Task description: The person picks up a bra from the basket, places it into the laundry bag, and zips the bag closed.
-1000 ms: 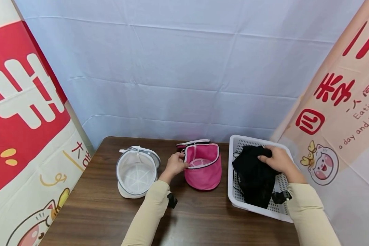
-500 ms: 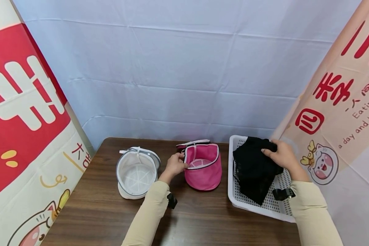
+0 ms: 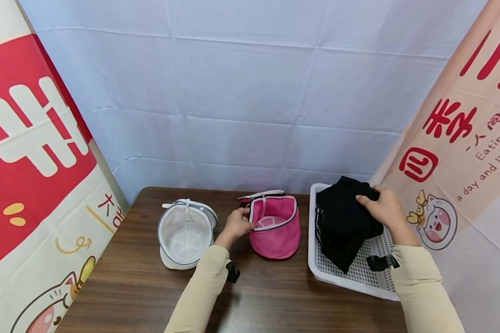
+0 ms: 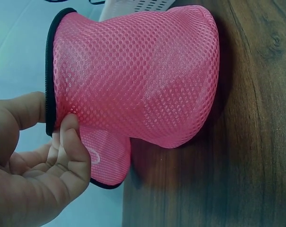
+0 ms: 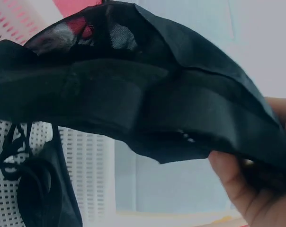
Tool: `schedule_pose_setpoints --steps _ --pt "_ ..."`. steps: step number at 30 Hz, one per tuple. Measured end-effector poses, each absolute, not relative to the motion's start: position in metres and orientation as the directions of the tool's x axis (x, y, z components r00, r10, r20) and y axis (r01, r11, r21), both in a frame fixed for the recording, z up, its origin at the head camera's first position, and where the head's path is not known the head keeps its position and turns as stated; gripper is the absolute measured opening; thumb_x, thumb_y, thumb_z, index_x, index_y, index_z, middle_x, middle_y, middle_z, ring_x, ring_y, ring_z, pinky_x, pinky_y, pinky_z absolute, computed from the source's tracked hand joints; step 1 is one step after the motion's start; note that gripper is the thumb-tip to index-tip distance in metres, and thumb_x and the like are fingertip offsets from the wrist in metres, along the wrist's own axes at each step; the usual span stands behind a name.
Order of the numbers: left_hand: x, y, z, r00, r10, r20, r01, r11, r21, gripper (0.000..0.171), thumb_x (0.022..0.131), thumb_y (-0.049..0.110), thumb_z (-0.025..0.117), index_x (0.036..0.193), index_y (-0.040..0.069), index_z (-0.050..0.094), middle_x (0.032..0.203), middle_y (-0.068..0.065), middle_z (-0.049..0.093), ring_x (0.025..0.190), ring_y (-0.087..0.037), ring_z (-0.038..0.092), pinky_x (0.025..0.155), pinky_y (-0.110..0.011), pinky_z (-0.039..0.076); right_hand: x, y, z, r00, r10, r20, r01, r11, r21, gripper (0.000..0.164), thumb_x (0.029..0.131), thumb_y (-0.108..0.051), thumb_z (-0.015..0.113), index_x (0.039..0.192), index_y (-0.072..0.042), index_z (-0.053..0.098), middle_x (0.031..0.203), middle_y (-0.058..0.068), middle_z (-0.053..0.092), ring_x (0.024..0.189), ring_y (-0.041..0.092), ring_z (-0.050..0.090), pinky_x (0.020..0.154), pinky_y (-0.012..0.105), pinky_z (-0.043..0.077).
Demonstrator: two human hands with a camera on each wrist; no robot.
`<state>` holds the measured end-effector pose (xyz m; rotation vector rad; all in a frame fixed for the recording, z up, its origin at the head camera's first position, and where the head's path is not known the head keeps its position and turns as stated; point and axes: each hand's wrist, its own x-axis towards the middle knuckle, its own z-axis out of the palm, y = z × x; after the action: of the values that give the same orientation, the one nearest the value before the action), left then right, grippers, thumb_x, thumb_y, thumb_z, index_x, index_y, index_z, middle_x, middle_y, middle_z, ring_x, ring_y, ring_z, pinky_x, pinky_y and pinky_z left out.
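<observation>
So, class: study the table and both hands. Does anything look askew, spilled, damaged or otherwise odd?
Nothing stands out. The left hand holds the rim of the open pink mesh bag, which stands upright beside the white mesh bag. The right hand grips a black garment above the white basket.

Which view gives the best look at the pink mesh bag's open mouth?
The head view: the pink mesh bag shows its open rim and inside. The left wrist view shows only its outer mesh wall; the right wrist view barely shows it.

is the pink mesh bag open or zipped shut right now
Open. In the head view the pink mesh bag stands on the table with its lid flipped back, showing the white-lined inside, while the left hand holds its rim.
</observation>
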<state>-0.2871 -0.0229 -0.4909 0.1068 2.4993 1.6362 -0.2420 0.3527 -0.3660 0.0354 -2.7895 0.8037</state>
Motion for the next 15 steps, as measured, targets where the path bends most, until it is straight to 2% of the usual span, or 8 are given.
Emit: schedule_pose_setpoints --steps 8,12,15 --pt "-0.2867 -0.0224 -0.4913 -0.988 0.135 -0.08 -0.029 0.344 0.939 0.047 0.079 -0.001 0.063 0.125 -0.005 0.052 0.066 -0.007 0.05 0.054 -0.016 0.056 0.055 -0.028 0.05 -0.2392 0.3515 -0.36 -0.979 0.088 0.184 -0.037 0.809 -0.586 0.06 0.093 -0.032 0.054 0.122 0.019 0.043 0.118 0.042 0.043 0.107 0.053 0.041 0.088 0.061 0.034" --pt "-0.2866 -0.0229 -0.4918 -0.987 0.137 -0.087 -0.04 0.311 0.949 0.048 0.08 0.0 0.062 0.126 -0.004 0.051 0.065 -0.007 0.05 0.055 -0.018 0.057 0.056 -0.028 0.05 -0.239 0.3525 -0.3585 -0.984 0.109 0.138 -0.003 0.775 -0.632 0.065 0.094 -0.035 0.05 0.127 0.02 0.039 0.124 0.042 0.039 0.112 0.053 0.038 0.089 0.061 0.033" --pt "-0.287 -0.0237 -0.4926 -0.981 0.158 -0.113 -0.072 0.246 0.966 0.049 0.082 0.0 0.06 0.13 -0.004 0.049 0.067 -0.007 0.051 0.058 -0.02 0.056 0.056 -0.029 0.05 -0.238 0.352 -0.3573 -0.986 0.135 0.094 0.032 0.718 -0.695 0.06 0.094 -0.037 0.048 0.123 0.016 0.044 0.123 0.039 0.041 0.107 0.049 0.041 0.086 0.057 0.037"
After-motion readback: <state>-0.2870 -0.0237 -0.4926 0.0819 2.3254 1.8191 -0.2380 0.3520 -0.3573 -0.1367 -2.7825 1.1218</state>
